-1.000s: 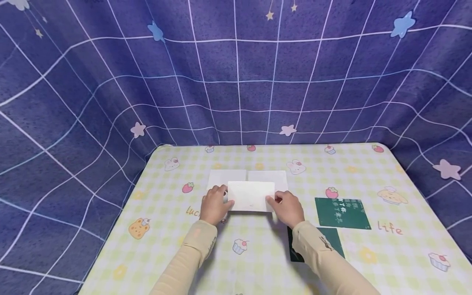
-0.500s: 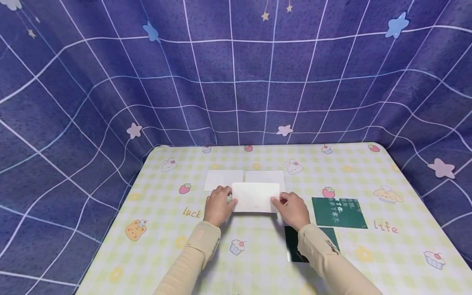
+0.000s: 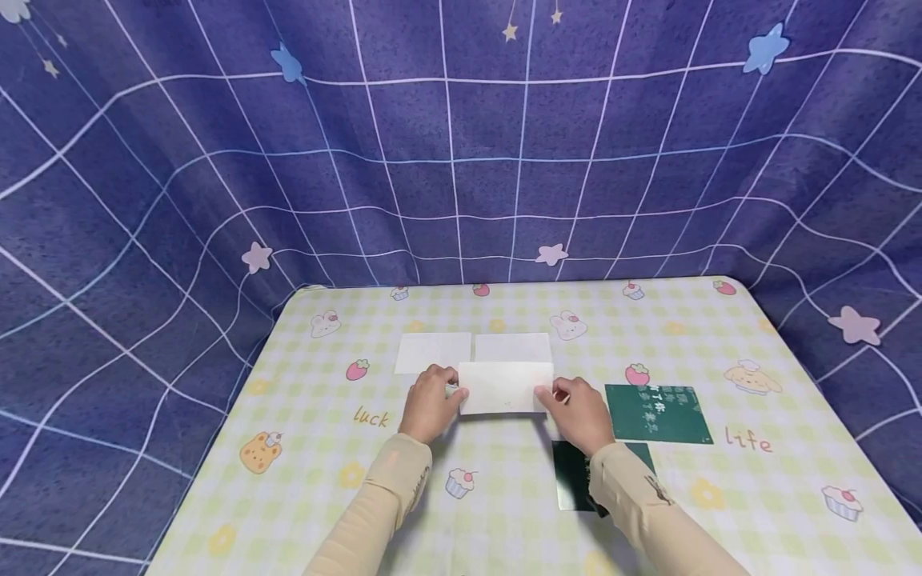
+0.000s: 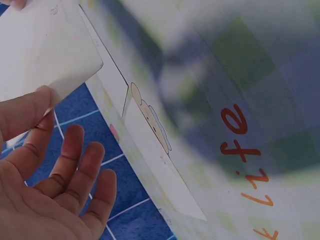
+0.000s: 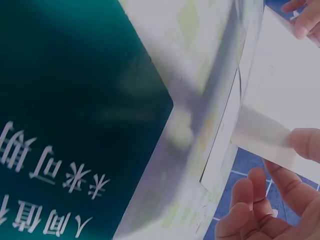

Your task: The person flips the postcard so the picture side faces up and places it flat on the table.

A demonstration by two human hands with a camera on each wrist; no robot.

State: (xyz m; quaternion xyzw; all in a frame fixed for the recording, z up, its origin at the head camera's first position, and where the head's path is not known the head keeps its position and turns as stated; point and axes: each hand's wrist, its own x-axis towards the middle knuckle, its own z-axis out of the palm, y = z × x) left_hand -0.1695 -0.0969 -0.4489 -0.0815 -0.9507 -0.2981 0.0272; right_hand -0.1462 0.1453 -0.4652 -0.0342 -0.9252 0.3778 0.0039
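A blank white card (image 3: 506, 388) is held between my two hands, above the near edges of two white cards lying side by side, a left one (image 3: 434, 350) and a right one (image 3: 513, 346). My left hand (image 3: 430, 406) pinches its left edge between thumb and index finger; in the left wrist view the other fingers of that hand (image 4: 65, 185) are spread off the card. At the opposite edge, my right hand (image 3: 583, 414) pinches with thumb and index finger. A small faint mark shows on the held card (image 4: 45, 50) in the left wrist view.
A green card (image 3: 659, 414) with white writing lies right of my right hand. Another dark green card (image 3: 571, 480) is partly hidden under my right forearm. The table has a checked, patterned cloth (image 3: 302, 512); a blue grid-patterned curtain (image 3: 461, 160) hangs behind it.
Both hands have carried the white card slightly right and nearer to me, so more of the two lying white cards shows. The head view has shifted a little.
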